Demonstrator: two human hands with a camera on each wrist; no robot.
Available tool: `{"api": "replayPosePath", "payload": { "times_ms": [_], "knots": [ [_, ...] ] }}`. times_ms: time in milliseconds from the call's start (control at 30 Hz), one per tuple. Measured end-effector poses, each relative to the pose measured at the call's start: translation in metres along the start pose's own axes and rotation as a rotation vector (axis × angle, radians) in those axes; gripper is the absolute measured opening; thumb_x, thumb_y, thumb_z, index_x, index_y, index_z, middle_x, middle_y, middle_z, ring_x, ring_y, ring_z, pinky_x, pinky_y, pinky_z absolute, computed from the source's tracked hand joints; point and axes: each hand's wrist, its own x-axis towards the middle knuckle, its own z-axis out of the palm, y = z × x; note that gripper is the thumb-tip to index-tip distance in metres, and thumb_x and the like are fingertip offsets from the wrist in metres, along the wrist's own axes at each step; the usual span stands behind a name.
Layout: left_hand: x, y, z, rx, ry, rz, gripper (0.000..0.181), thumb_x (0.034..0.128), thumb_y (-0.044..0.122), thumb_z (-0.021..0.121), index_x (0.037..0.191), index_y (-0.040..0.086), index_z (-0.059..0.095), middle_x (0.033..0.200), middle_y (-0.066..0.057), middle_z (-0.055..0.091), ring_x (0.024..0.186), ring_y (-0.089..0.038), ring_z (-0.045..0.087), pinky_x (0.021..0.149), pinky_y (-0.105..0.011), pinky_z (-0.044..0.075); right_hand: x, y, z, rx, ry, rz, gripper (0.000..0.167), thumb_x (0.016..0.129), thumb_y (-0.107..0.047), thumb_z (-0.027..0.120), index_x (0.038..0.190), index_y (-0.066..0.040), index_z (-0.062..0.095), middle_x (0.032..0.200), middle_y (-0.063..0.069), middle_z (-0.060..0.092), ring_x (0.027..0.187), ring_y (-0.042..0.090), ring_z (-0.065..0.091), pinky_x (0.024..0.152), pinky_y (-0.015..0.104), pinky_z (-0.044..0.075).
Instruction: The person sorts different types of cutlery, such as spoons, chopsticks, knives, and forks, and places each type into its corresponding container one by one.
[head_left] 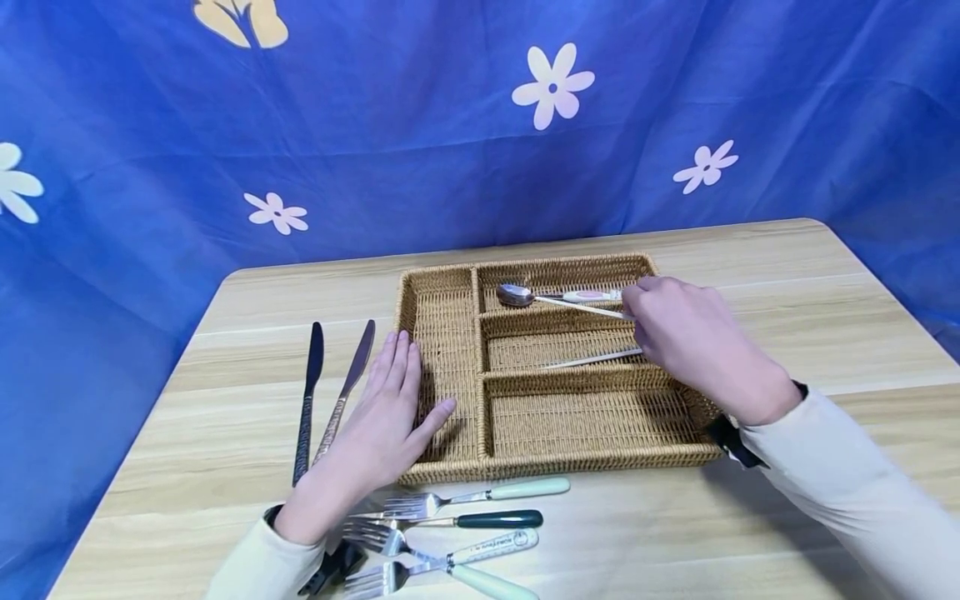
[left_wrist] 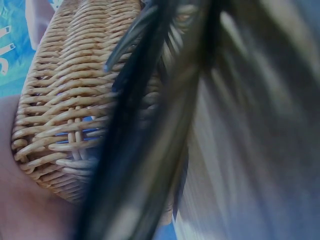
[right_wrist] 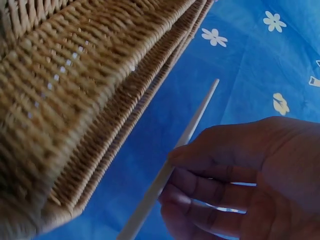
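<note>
My left hand [head_left: 386,417] rests with extended fingers on the left rim of the wicker basket [head_left: 558,460]. At the basket's right side, my right hand [head_left: 690,342] pinches a slim pale rod [right_wrist: 150,200] between thumb and fingers, plainest in the right wrist view. A spoon [head_left: 516,294] has its bowl in the back compartment, its handle running over the divider to my right hand. Another thin stick [head_left: 592,360] slants in the middle compartment and reaches under that hand. I cannot tell which of these two is the pinched rod.
A white-and-pink handled utensil [head_left: 592,296] lies in the back compartment. Two knives, one black [head_left: 306,417] and one silvery [head_left: 358,358], lie left of the basket. Several forks with pale green, dark green [head_left: 498,519] and patterned handles lie before it. A blue curtain [head_left: 420,183] hangs behind.
</note>
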Motion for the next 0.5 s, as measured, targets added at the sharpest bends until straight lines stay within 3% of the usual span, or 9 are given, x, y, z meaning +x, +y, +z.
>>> {"api": "replayPosePath", "payload": {
  "times_ms": [267, 500],
  "knots": [
    [0.000, 0.000, 0.000, 0.001, 0.001, 0.002, 0.085, 0.1000, 0.053, 0.036, 0.148, -0.012, 0.009, 0.156, -0.026, -0.005, 0.145, -0.032, -0.012, 0.118, -0.051, 0.004, 0.016, -0.003, 0.011, -0.039, 0.034, -0.069, 0.012, 0.079, 0.008, 0.058, 0.079, -0.003, 0.058, 0.073, 0.008, 0.058, 0.063, 0.027, 0.057, 0.043, 0.040, 0.049],
    [0.000, 0.001, 0.000, 0.006, 0.005, 0.005, 0.085, 0.1001, 0.053, 0.037, 0.148, -0.012, 0.010, 0.156, -0.026, -0.004, 0.145, -0.035, -0.010, 0.118, -0.051, 0.005, 0.028, -0.003, 0.031, -0.043, -0.001, -0.122, 0.010, 0.081, 0.007, 0.060, 0.080, -0.003, 0.061, 0.070, 0.008, 0.057, 0.058, 0.024, 0.056, 0.045, 0.036, 0.051]
  ]
}}
